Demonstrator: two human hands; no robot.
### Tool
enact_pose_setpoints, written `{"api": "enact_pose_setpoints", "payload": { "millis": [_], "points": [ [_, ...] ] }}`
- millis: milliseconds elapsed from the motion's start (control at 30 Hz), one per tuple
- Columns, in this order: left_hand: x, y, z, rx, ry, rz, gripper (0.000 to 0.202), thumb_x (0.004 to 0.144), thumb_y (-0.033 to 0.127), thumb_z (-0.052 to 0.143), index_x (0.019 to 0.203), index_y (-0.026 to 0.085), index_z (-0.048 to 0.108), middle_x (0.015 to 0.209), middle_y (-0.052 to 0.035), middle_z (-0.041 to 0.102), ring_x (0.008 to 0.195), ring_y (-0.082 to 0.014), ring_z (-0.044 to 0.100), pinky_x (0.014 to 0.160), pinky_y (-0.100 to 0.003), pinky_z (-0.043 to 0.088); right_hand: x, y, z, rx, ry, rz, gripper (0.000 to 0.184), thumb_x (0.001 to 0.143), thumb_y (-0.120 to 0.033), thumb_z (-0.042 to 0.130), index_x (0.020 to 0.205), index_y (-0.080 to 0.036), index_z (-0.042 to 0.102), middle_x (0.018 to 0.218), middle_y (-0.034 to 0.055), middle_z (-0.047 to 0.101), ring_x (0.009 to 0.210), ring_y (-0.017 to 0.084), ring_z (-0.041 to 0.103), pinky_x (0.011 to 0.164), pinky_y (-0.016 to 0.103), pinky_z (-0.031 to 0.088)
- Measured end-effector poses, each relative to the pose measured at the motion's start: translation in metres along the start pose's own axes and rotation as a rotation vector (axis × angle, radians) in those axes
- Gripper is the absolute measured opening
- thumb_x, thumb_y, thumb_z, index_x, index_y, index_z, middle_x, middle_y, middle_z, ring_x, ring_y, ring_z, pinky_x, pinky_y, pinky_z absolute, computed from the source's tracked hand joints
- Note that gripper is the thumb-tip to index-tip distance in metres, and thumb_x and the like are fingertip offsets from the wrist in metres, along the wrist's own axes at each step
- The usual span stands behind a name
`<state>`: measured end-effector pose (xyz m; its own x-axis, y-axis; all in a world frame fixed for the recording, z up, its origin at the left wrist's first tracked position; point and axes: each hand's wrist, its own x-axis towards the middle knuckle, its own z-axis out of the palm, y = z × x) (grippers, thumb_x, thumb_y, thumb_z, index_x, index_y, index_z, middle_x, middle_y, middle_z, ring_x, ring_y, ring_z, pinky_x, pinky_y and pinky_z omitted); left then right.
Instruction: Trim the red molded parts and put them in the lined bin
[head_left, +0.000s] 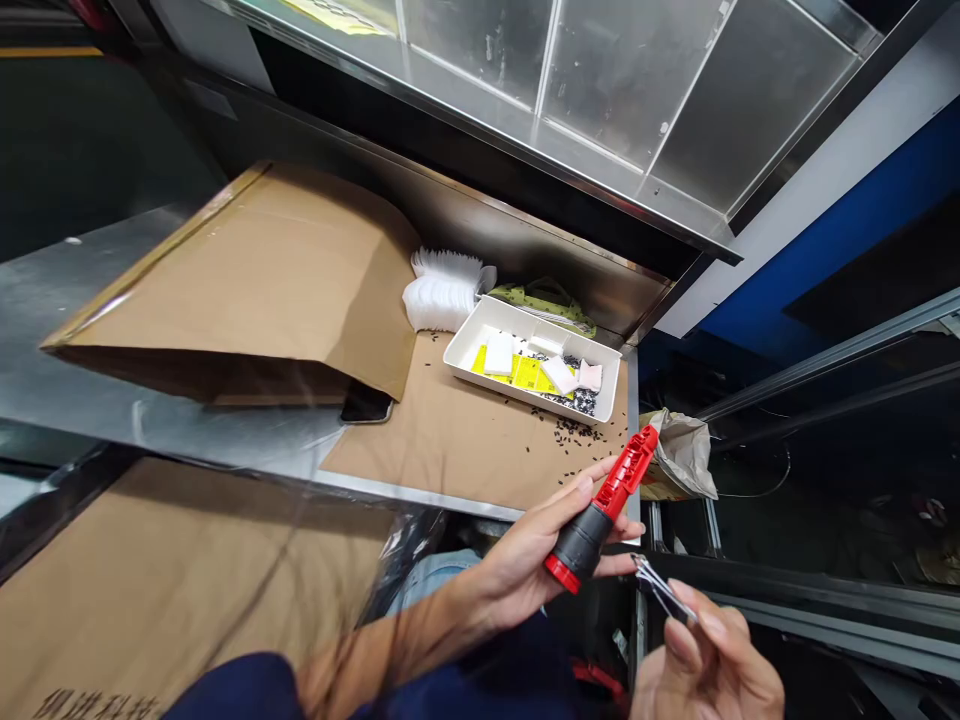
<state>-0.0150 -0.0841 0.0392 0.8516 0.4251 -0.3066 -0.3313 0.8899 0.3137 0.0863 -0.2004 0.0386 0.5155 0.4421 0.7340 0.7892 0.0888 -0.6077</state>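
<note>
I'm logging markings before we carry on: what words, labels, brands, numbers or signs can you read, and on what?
"进科技": on the brown cardboard at lower left; the character before these is unclear.
Yellow sheet in the white tray: dark print, too small to read.
Red-and-black part: no readable text.

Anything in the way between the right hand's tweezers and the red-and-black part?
Yes: in this view, fingertips of the left hand, which holds the red-and-black part, lie between it and the tweezers. Nothing else visible blocks the gap.
</note>
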Motion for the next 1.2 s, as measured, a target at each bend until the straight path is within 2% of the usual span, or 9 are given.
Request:
{"api": "enact_pose_setpoints", "payload": {
  "millis": [133,267,433,500,567,667,833,1000,1200],
  "points": [
    [-0.003,0.005,-0.002,-0.026,0.002,0.007,0.050,0.104,0.030,0.040,0.153,0.018,0.038,0.092,-0.0104,0.070,0.094,-0.0214,0.070,0.084,-0.038,0.059,-0.007,-0.001,0.006,0.055,0.070,0.157,0.030,0.087,-0.047,0.070,0.084,-0.019,0.058,0.071,0.0049,0.070,0.060,0.015,0.067,0.049,0.023,0.054],
    [-0.003,0.005,-0.008,-0.055,-0.051,0.008,0.052,0.104,0.031,0.040,0.154,0.015,0.036,0.089,-0.0110,0.071,0.095,-0.0215,0.070,0.090,-0.039,0.057,-0.016,0.001,0.014,0.102,0.071,0.224,0.028,0.086,-0.039,0.072,0.099,-0.015,0.064,0.082,0.0074,0.070,0.059,0.014,0.059,0.048,0.023,0.047],
    [0.001,0.010,-0.020,-0.073,-0.022,0.054,0.055,0.101,0.032,0.050,0.153,0.016,0.039,0.098,-0.0128,0.074,0.094,-0.0217,0.071,0.086,-0.036,0.058,-0.013,0.055,0.025,0.075,0.231,0.243,0.040,0.088,-0.030,0.069,0.123,-0.013,0.063,0.100,0.0099,0.071,0.080,0.019,0.067,0.070,0.028,0.052],
    [0.000,0.019,-0.031,-0.086,0.031,0.100,0.052,0.101,0.031,0.051,0.150,0.015,0.043,0.102,-0.0141,0.074,0.088,-0.0196,0.072,0.077,-0.030,0.059,-0.013,0.096,0.042,-0.072,0.011,0.294,0.044,0.091,-0.040,0.063,0.124,-0.011,0.062,0.100,0.0112,0.072,0.083,0.019,0.068,0.073,0.028,0.052],
    [-0.005,0.033,-0.045,-0.091,0.120,0.160,0.047,0.101,0.029,0.050,0.146,0.012,0.048,0.099,-0.0137,0.074,0.077,-0.0168,0.070,0.068,-0.027,0.059,-0.015,0.137,0.069,-0.304,-0.361,0.330,0.047,0.095,-0.046,0.052,0.122,-0.009,0.064,0.097,0.0117,0.074,0.081,0.019,0.068,0.072,0.028,0.051],
    [-0.018,0.053,-0.069,-0.087,0.373,0.272,0.034,0.099,0.018,0.052,0.130,0.008,0.059,0.083,-0.0088,0.072,0.059,-0.0123,0.064,0.055,-0.021,0.055,-0.021,0.180,0.119,-0.403,-0.647,0.296,0.032,0.087,-0.035,0.059,0.106,-0.013,0.073,0.090,0.0091,0.075,0.081,0.021,0.068,0.072,0.028,0.049],
    [-0.035,0.064,-0.094,-0.090,0.681,0.315,0.016,0.098,0.008,0.047,0.098,0.008,0.063,0.067,-0.0044,0.065,0.048,-0.0094,0.059,0.047,-0.017,0.052,-0.030,0.193,0.179,-0.497,-0.829,0.224,0.038,0.078,-0.016,0.063,0.115,-0.013,0.070,0.112,0.0152,0.072,0.106,0.028,0.064,0.088,0.035,0.047],
    [-0.040,0.058,-0.108,-0.055,0.713,0.392,0.024,0.097,0.011,0.051,0.118,0.010,0.061,0.085,-0.0083,0.072,0.058,-0.0128,0.065,0.053,-0.022,0.057,-0.024,0.177,0.204,-0.565,-0.878,0.156,0.036,0.094,-0.022,0.046,0.125,-0.014,0.063,0.127,0.0153,0.064,0.117,0.029,0.055,0.098,0.038,0.041],
    [-0.037,0.052,-0.130,-0.068,0.675,0.405,0.050,0.091,0.020,0.063,0.140,0.016,0.052,0.094,-0.0082,0.072,0.057,-0.0116,0.060,0.051,-0.021,0.052,0.037,0.184,0.262,-0.622,-0.946,0.122,0.039,0.098,-0.028,0.046,0.133,-0.015,0.055,0.132,0.0146,0.061,0.121,0.026,0.053,0.095,0.035,0.042]
  ]
}}
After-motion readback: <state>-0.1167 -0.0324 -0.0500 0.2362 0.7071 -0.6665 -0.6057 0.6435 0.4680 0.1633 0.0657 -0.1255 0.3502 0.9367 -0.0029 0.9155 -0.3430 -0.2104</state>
